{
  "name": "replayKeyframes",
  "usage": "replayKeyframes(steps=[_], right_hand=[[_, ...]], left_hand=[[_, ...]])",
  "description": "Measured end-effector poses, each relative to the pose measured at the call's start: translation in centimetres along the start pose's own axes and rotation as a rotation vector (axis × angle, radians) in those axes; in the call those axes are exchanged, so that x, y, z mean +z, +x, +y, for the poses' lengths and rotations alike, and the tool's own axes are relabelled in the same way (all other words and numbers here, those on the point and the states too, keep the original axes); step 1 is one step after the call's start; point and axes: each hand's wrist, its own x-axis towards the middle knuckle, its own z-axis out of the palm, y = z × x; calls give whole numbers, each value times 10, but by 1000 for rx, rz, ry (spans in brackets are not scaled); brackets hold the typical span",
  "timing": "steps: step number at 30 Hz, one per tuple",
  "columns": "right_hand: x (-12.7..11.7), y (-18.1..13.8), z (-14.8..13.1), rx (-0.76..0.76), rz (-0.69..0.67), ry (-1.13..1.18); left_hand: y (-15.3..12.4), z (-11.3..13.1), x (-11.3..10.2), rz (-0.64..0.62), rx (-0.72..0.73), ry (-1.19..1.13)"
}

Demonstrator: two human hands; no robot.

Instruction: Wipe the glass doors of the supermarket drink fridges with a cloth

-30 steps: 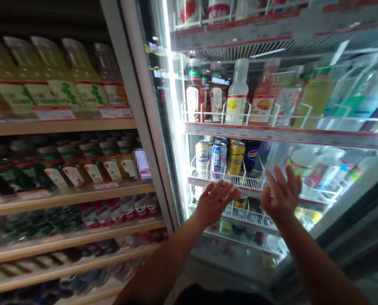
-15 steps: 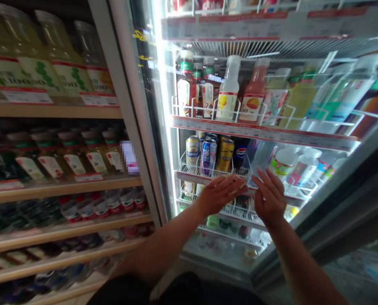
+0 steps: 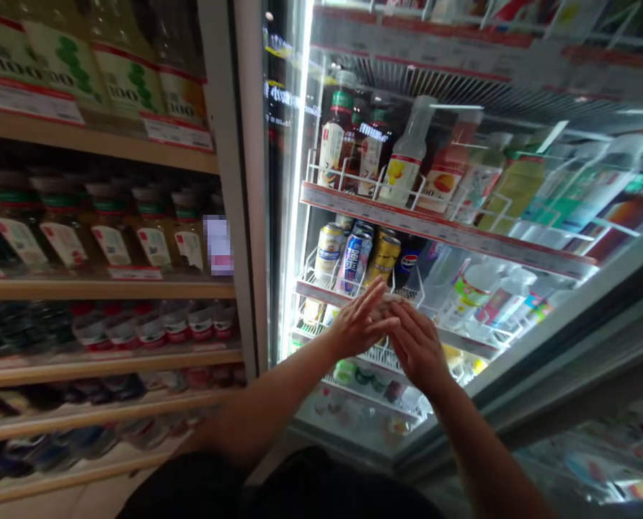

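Note:
My left hand (image 3: 358,321) reaches toward the lit drinks fridge, fingers stretched out and somewhat apart. My right hand (image 3: 419,344) meets it from the right, its fingers extended close together. The fingertips overlap or nearly touch. A small pale patch shows between them, too blurred to name. Behind the hands, on a wire shelf, stand a white-and-gold can (image 3: 329,249), a blue-and-pink can (image 3: 354,261), a gold can (image 3: 383,258) and a dark Pepsi can (image 3: 408,259). I see no drink held in either hand.
Above the cans, a fridge shelf edge (image 3: 354,207) carries bottles, among them a yellow-labelled bottle (image 3: 405,155). A grey frame (image 3: 489,382) slants along the right. Wooden shelves (image 3: 110,290) with rows of bottles stand at left, past a pale upright post (image 3: 249,180).
My hands have come together; the right moved left and the left hand's fingers turned upward. The view has tilted and shifted slightly.

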Motion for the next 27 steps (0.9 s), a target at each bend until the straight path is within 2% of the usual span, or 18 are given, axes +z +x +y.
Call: replayKeyframes(steps=[3, 4, 6, 9, 11, 12, 14, 18, 20, 22, 24, 27], right_hand=[[3, -10, 0, -19, -26, -62], [1, -9, 3, -36, -29, -88], [-10, -1, 12, -78, 2, -140], [-32, 26, 35, -54, 226, -236], [-40, 41, 47, 17, 390, -264], [-39, 45, 49, 47, 436, -266], [-29, 44, 44, 81, 441, -270], [1, 20, 22, 13, 234, -305], [2, 21, 23, -49, 148, -339], [-9, 36, 34, -65, 178, -373], [-22, 57, 47, -24, 283, -369], [-23, 71, 45, 74, 397, -300]], left_hand=[[-21, -23, -31, -149, 112, 68], [-25, -33, -41, -162, 117, 117], [-29, -54, -56, -93, 26, 253], [-27, -78, -62, 43, -171, 438], [-25, -87, -59, 72, -223, 484], [-25, -89, -57, 71, -228, 490], [-26, -90, -54, 68, -236, 495], [-29, -88, -54, 46, -262, 484], [-29, -88, -55, 37, -266, 480], [-28, -88, -56, 35, -261, 489], [-27, -87, -56, 47, -249, 502], [-27, -87, -56, 69, -239, 499]])
